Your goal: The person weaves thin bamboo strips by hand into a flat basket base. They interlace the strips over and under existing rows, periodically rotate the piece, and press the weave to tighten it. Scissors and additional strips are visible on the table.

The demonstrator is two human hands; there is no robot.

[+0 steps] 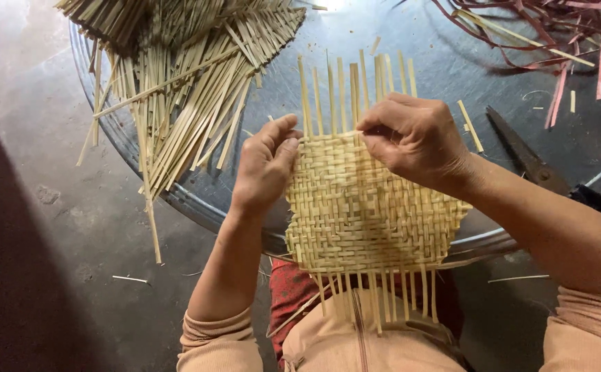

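Left of the woven mat (369, 213) on the round bench (445, 69) lie loose pale strips (183, 89), the left hand (265, 165) presses its edge with open grip, the right hand (414, 138) pinches a top strip, scissors (528, 158) further right.

left hand (265, 167) flat, fingers together, thumb tucked alongside, palm down, forearm bare, reaching up from lower centre. right hand (410, 138) curled, fingertips pinched together near knuckles' left, wrist bent, forearm entering from right, peach sleeves pushed back.
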